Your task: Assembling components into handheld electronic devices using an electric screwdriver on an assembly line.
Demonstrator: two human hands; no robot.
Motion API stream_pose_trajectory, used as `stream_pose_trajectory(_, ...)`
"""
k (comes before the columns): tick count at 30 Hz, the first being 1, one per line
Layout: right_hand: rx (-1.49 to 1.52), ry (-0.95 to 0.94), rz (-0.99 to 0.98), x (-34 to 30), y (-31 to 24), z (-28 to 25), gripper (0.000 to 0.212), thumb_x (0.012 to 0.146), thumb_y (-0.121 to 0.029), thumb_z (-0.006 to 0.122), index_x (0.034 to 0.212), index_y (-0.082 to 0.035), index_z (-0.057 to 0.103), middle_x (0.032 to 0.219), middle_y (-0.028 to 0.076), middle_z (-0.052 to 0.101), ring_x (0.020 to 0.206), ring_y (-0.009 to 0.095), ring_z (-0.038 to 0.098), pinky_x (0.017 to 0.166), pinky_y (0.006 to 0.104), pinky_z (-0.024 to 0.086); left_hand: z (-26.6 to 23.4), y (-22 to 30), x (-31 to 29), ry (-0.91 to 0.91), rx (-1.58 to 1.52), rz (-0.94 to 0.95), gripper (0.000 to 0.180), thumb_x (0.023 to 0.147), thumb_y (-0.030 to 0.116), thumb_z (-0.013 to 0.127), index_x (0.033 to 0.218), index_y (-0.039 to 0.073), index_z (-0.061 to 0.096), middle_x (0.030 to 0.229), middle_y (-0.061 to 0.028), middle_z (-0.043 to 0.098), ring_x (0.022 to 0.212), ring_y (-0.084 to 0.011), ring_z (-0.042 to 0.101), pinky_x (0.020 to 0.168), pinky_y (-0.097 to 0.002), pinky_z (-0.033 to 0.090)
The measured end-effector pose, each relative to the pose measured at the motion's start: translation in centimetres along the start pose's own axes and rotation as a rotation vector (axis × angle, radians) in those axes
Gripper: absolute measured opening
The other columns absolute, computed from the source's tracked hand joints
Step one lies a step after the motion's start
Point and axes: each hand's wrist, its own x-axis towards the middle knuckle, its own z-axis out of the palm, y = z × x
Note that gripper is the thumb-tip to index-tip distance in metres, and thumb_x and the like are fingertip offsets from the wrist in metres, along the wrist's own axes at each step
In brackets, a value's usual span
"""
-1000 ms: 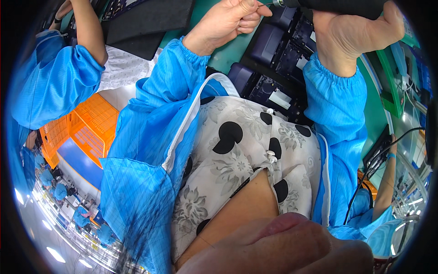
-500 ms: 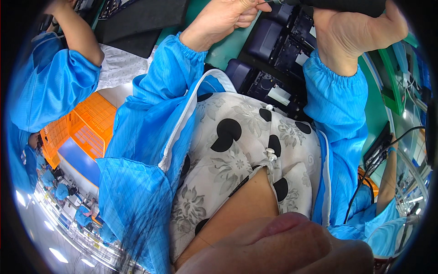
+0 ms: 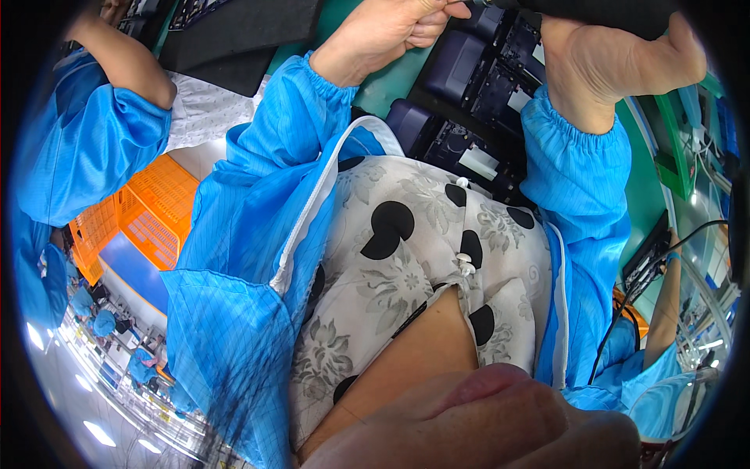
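Observation:
At the upper edge, my left hand (image 3: 387, 39) is closed in a pinch. A thin metallic piece shows at its fingertips, cut off by the picture's edge, and I cannot make out its kind. To the right, my right hand (image 3: 613, 66) is turned palm up under a smooth black object (image 3: 605, 9), its thumb raised along one side. The other fingers are hidden and most of the object lies out of view. Between and below my hands, several dark plastic housings (image 3: 457, 66) with white labels and exposed inner parts lie in rows on a black surface.
A black pad (image 3: 242, 47) lies left on the green worktop (image 3: 383, 82). Another person's bare forearm (image 3: 129, 66) reaches in at far left, above an orange crate (image 3: 160, 199). At right are a green rack (image 3: 670, 148), a black cable (image 3: 605, 336) and another person's arm (image 3: 668, 293).
My right hand and the black object have shifted slightly right and down. My left hand has moved a little right, still pinched. The neighbour's forearm at left has shifted a little.

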Motion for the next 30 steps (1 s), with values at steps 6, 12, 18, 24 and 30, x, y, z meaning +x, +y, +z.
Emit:
stream_pose_trajectory(6,0.039,-0.015,0.014,-0.1,-0.1,0.0,0.062,0.095,-0.065,0.056,0.103,-0.005,0.066,0.067,0.006,0.062,0.052,0.017,0.057,0.060,0.0365,0.051,0.0,-0.2,-0.1,0.005,-0.091,-0.066,0.039,0.112,0.036,0.048,0.101,0.003,0.065,0.065,0.0085,0.036,0.055,-0.0047,0.028,0.051,-0.0210,0.025)
stream_pose_trajectory(12,0.034,-0.042,-0.014,-0.4,-0.4,0.2,0.062,0.095,-0.065,0.056,0.104,-0.004,0.065,0.069,0.006,0.063,0.053,0.017,0.058,0.060,0.0361,0.051,0.8,-0.3,0.0,0.049,-0.010,-0.023,0.039,0.112,0.038,0.048,0.101,0.004,0.065,0.064,0.0091,0.037,0.054,-0.0039,0.028,0.050,-0.0214,0.024)
stream_pose_trajectory(18,0.062,-0.062,-0.031,-0.3,-0.4,-0.1,0.064,0.095,-0.066,0.056,0.106,-0.004,0.065,0.070,0.006,0.064,0.054,0.017,0.059,0.061,0.0358,0.052,1.7,0.0,-0.3,0.059,-0.043,-0.038,0.039,0.112,0.037,0.047,0.105,0.003,0.065,0.065,0.0099,0.036,0.055,-0.0033,0.027,0.050,-0.0204,0.023)
stream_pose_trajectory(24,0.074,-0.019,-0.009,-0.1,-0.5,-0.1,0.063,0.095,-0.066,0.056,0.106,-0.004,0.064,0.071,0.006,0.064,0.054,0.018,0.059,0.061,0.0364,0.052,2.4,0.5,-0.7,0.108,0.011,-0.019,0.042,0.112,0.039,0.046,0.108,0.002,0.064,0.067,0.0101,0.035,0.055,-0.0030,0.026,0.051,-0.0205,0.023)
stream_pose_trajectory(30,0.089,0.027,-0.072,0.2,-0.2,-0.7,0.062,0.094,-0.066,0.056,0.106,-0.005,0.064,0.072,0.007,0.064,0.055,0.018,0.058,0.060,0.0368,0.051,2.3,1.0,-0.4,0.047,-0.133,-0.023,0.038,0.111,0.037,0.048,0.109,0.002,0.064,0.070,0.0095,0.036,0.057,-0.0034,0.027,0.052,-0.0209,0.025)
